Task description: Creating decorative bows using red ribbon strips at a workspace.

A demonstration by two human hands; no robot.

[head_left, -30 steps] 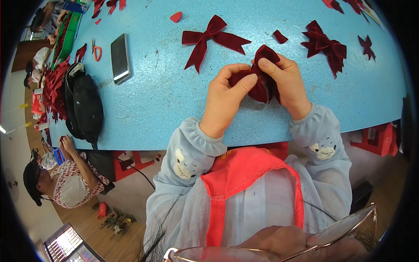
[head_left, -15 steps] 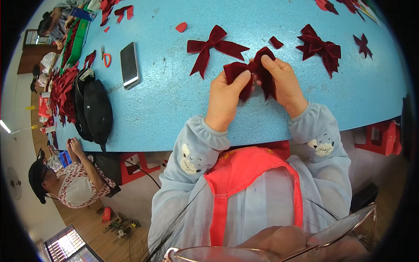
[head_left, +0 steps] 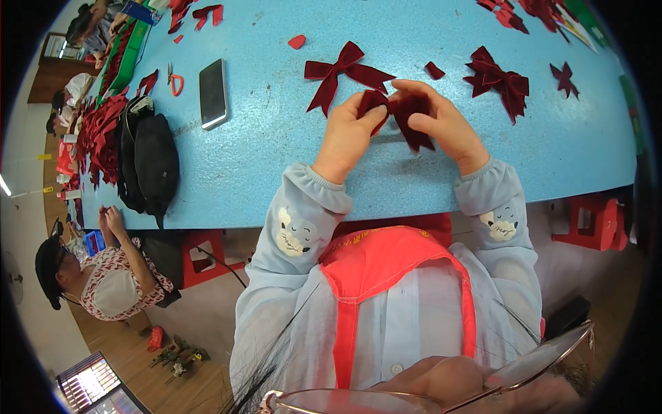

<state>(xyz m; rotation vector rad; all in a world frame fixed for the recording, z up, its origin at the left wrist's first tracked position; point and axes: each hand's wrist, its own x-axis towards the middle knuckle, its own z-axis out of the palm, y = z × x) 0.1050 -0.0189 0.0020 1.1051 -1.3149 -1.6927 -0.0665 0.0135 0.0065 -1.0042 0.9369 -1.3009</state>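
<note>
A dark red velvet bow [head_left: 412,131] is held between my two hands above the near part of the blue table. My left hand [head_left: 345,138] pinches its left loop between thumb and fingers. Round the right loop curls my right hand [head_left: 447,127], more loosely, its thumb across the front and its index finger along the top. Part of the bow's middle is hidden by the fingers. Just beyond my hands lies another velvet bow [head_left: 339,72], tails spread. To the right is a cluster of overlapping bows [head_left: 502,83], with a small velvet scrap [head_left: 434,70] nearer.
Leftward lie a phone [head_left: 214,95], orange-handled scissors [head_left: 177,85], a black bag [head_left: 153,162] and a heap of velvet pieces [head_left: 102,134]. A small tailed piece [head_left: 565,80] sits far right. A co-worker [head_left: 121,293] is at the left; a red stool [head_left: 594,224] stands beyond the table's edge.
My right hand's grip has loosened and its fingers have shifted over the top of the bow. The bow's right loop has turned downward. The whole view has shifted slightly.
</note>
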